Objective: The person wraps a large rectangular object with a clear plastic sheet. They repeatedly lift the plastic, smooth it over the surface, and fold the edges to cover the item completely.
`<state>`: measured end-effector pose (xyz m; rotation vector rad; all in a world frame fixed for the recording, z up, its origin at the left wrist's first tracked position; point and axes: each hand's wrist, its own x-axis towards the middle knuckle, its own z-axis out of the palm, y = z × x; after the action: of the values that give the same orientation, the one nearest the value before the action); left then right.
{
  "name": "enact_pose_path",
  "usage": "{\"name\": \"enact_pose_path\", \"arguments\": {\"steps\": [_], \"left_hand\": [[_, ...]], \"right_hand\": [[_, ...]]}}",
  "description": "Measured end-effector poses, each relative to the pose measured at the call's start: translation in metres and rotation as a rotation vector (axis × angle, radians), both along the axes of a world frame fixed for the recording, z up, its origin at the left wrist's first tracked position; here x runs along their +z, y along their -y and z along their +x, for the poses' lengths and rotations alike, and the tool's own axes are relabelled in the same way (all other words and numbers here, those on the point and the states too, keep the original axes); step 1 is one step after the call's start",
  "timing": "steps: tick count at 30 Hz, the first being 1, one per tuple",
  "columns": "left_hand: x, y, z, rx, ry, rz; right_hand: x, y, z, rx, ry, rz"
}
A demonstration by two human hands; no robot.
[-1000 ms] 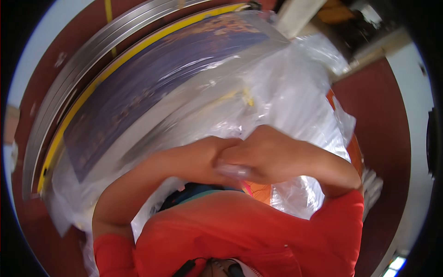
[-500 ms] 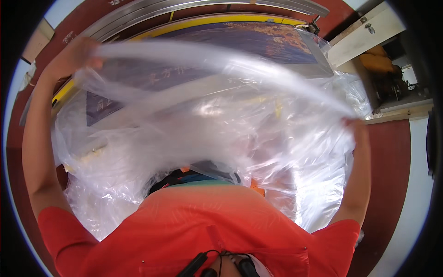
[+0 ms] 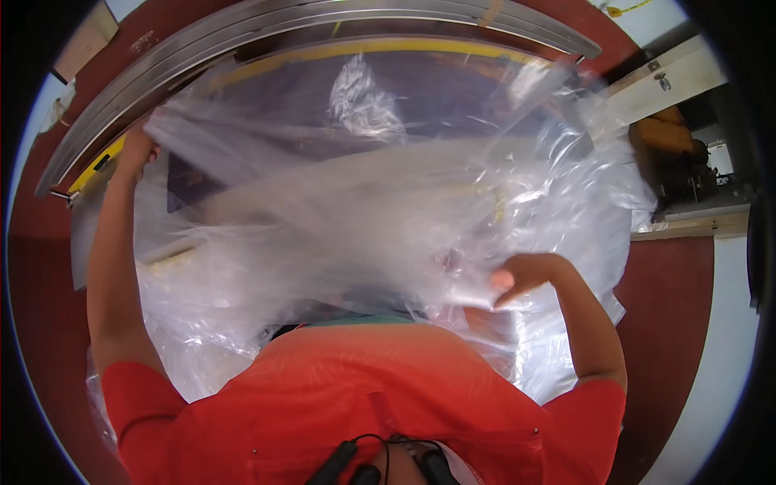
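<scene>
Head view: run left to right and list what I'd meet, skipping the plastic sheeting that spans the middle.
Tan panel at the upper left → left hand → black corded device at the neck → right hand → orange-yellow item in the dark opening.

The film (image 3: 323, 202) is whitish, the shirt (image 3: 323, 396) red.

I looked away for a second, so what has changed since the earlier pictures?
The left hand and right hand were together, then spread clear film. Since then the left, gripping film, is lower; the right came inward toward the red shirt, its grip unclear. Film now veils more of the dark blue panel; the metal rail stays put.
</scene>
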<state>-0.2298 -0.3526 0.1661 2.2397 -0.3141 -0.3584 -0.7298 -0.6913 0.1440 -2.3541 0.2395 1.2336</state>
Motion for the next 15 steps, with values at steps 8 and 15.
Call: {"name": "enact_pose_path", "arguments": {"steps": [8,15], "left_hand": [[0.012,-0.165,0.039,-0.310,1.098,0.594],[-0.024,-0.242,0.047,-0.040,0.699,0.798]], "right_hand": [[-0.017,0.025,0.203,-0.055,1.196,-0.673],[-0.013,0.009,0.223,0.007,1.030,-0.731]]}}
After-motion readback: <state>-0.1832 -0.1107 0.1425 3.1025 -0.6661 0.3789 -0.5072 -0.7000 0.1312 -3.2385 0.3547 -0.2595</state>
